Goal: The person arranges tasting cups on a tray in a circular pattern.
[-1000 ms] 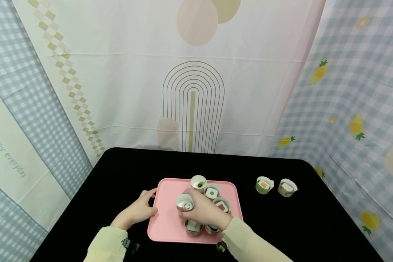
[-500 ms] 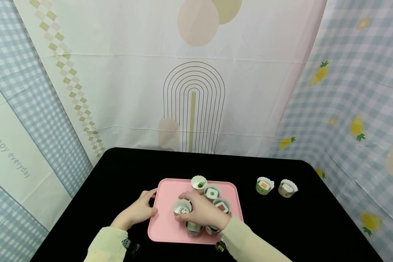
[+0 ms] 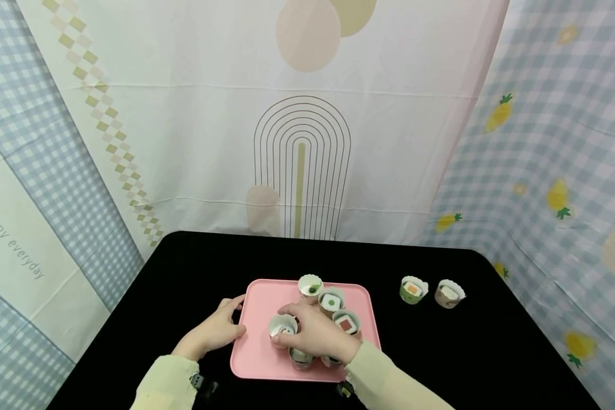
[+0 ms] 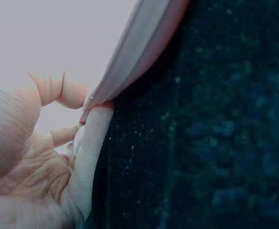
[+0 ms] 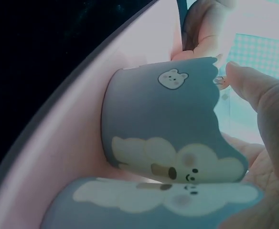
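Note:
A pink tray [image 3: 258, 361] lies on the black table. My left hand [image 3: 211, 329] grips its left rim, which the left wrist view shows between thumb and fingers. My right hand [image 3: 319, 333] holds a paper cup [image 3: 278, 326] at the tray's middle, thumb at the near side and fingers at the far side. Around that hand stand several paper cups: one with something green [image 3: 310, 286], one with a green-dotted white piece [image 3: 331, 302], one with a red-marked white piece [image 3: 346, 323]. Nearer cups are partly hidden. The right wrist view shows a koala-printed cup [image 5: 154, 114] up close.
Two more paper cups stand off the tray at the right, a green one [image 3: 413, 290] and a brownish one [image 3: 449, 294], each with a small piece inside. Patterned curtains [image 3: 210, 142] hang behind and beside the black table [image 3: 210, 256].
My right hand has carried its paper cup a little left and toward me, away from the other cups. The left hand keeps its grip on the tray rim.

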A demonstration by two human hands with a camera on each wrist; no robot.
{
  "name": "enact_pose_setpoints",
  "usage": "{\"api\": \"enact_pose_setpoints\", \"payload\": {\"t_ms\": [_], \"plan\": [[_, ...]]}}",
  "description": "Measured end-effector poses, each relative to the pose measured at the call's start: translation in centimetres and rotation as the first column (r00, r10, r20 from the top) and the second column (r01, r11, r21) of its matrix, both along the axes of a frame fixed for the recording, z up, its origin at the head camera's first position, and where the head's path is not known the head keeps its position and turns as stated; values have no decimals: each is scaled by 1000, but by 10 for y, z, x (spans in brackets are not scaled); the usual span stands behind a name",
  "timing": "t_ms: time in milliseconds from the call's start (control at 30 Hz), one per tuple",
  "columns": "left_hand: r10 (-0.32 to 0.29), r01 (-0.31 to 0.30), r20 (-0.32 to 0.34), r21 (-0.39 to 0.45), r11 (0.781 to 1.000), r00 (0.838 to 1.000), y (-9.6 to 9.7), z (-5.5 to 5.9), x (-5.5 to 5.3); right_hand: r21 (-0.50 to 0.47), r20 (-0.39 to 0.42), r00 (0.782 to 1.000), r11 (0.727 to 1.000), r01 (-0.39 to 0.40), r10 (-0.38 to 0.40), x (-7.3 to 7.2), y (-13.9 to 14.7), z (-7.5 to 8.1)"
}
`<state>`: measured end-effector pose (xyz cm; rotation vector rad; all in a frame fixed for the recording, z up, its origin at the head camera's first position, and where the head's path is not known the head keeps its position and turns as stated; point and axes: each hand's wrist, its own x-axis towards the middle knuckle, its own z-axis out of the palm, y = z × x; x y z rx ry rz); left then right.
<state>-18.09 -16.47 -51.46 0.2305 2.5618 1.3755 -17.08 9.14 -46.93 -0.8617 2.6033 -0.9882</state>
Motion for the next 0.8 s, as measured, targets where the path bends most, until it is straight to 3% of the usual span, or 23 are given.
{"api": "enact_pose_setpoints", "payload": {"t_ms": [400,800], "plan": [[44,-44,15,-5,999,999,3,2,0,-2,11,1000,1000,-24,24,2,0,1],[37,-37,-12,-12,999,999,3,0,-1,-4,19,999,999,38,-38,8,7,7]]}}
